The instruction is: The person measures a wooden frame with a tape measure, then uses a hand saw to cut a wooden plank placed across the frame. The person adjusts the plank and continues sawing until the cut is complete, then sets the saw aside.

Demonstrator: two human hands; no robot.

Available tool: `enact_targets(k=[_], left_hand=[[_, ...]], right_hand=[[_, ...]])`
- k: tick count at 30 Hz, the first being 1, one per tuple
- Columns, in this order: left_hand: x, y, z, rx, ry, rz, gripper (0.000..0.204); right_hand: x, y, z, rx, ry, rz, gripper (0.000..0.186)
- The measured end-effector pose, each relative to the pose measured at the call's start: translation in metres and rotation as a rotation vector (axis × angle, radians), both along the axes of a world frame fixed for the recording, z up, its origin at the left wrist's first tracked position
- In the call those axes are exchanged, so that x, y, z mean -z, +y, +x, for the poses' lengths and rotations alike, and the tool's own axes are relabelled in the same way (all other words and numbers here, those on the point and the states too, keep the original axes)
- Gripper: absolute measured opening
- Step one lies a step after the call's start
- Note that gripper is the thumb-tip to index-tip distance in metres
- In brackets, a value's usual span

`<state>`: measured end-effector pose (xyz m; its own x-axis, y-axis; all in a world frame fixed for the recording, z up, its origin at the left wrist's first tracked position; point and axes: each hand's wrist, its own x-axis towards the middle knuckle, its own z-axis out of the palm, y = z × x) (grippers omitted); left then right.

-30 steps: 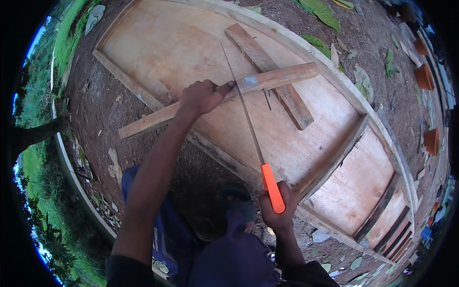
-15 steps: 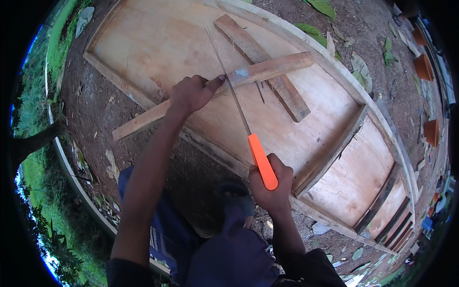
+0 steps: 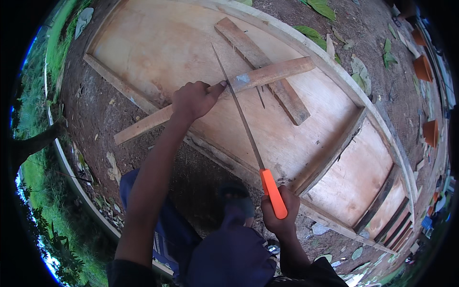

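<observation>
My left hand [image 3: 193,100] grips a narrow timber strip [image 3: 275,71], which lies slanted over the left rim of a long plywood frame [image 3: 138,48] and across a second loose board [image 3: 291,103]. The strip has a pale blue patch, and my thumb is beside the saw blade [image 3: 243,117], which crosses the strip there. My right hand [image 3: 279,210] is closed on the saw's orange handle [image 3: 273,191], low over the frame's near side. A thin dark piece [image 3: 261,98], too small to identify, sticks out below the crossing of the two pieces of wood.
The frame has a crosspiece [image 3: 334,148] and darker slats [image 3: 377,201] at the right. Leaf-strewn soil [image 3: 91,124] surrounds it. Orange pots [image 3: 422,67] stand at the right, a dark branch or trunk [image 3: 38,138] is at the left, and my legs [image 3: 220,253] are below.
My right hand pushed the saw forward and up, then drew it back down toward me by now. My left hand stays on the timber strip; the view has shifted slightly.
</observation>
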<state>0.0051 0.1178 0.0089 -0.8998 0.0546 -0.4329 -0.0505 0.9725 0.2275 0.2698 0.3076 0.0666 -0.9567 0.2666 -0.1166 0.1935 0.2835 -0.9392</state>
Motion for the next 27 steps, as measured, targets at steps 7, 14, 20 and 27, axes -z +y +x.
enact_targets(k=[7,14,20,27], left_hand=[[0.003,0.01,-0.002,-0.041,0.042,-0.029,0.077],[0.002,0.006,0.001,-0.028,-0.003,-0.059,0.075],[0.014,0.007,0.0,-0.015,0.107,-0.033,0.072],[0.015,-0.005,0.011,0.014,0.022,-0.05,0.071]], right_hand=[[0.01,-0.02,-0.081,0.041,-0.02,-0.071,0.02],[0.0,0.004,0.001,-0.036,0.01,0.007,0.018],[0.022,-0.025,-0.111,0.042,0.075,0.004,0.022],[-0.001,0.007,0.012,-0.033,-0.042,0.03,0.018]])
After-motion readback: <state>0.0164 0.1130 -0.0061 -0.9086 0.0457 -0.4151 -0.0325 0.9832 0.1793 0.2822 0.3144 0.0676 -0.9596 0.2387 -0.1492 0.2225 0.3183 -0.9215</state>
